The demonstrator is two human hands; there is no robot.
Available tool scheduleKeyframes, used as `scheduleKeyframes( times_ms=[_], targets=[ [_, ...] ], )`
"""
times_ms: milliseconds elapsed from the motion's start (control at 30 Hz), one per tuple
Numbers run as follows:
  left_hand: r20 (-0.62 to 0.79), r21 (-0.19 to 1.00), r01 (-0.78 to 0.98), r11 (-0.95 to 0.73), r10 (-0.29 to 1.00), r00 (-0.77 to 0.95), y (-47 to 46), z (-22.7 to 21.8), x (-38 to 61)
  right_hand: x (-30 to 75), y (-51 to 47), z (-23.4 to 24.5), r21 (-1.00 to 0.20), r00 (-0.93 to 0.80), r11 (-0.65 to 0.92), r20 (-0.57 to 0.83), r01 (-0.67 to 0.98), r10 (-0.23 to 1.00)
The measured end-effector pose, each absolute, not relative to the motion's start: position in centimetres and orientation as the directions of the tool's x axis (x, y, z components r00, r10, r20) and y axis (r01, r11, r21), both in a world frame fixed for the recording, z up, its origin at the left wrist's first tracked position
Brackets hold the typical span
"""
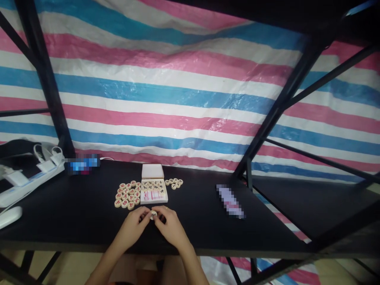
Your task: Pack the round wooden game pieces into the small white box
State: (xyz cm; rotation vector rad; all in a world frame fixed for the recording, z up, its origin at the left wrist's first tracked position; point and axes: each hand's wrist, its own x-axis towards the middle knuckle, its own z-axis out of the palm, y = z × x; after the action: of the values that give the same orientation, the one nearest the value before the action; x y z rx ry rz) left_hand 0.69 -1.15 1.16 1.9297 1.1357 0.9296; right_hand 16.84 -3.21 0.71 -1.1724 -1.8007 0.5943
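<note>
My left hand [135, 225] and my right hand [170, 225] meet over the black table [74, 221], fingers pinched together on one round wooden chess piece [153, 215]. Just beyond them stands a small white box [153, 190] holding a row of pieces, its lid [152, 171] lying behind it. A cluster of several round pieces with red marks [128, 194] lies left of the box. A smaller group of pieces with dark marks [174, 183] lies to its right.
A white power strip [26, 180] with plugs sits at the table's left end, a white oval device [10, 216] near the front left. Blurred items lie at the back left [82, 164] and right [230, 201]. Black frame bars [279, 103] rise before a striped tarp.
</note>
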Motion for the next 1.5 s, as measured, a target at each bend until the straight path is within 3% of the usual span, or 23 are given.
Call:
scheduleKeyframes(
  times_ms=[433, 1500],
  targets=[
    [0.236, 0.875, 0.339, -0.347, 0.915, 0.327, -0.5, -0.2, 0.7, 16.9, -3.1, 0.7, -0.86, -0.098, 0.316, 0.303, 0.401, 0.948],
    [0.237, 0.852, 0.367, -0.374, 0.9, 0.366, -0.7, 0.0, 0.5, 16.9, -3.0, 0.4, -0.822, -0.095, 0.31, 0.302, 0.478, 0.949]
  ],
)
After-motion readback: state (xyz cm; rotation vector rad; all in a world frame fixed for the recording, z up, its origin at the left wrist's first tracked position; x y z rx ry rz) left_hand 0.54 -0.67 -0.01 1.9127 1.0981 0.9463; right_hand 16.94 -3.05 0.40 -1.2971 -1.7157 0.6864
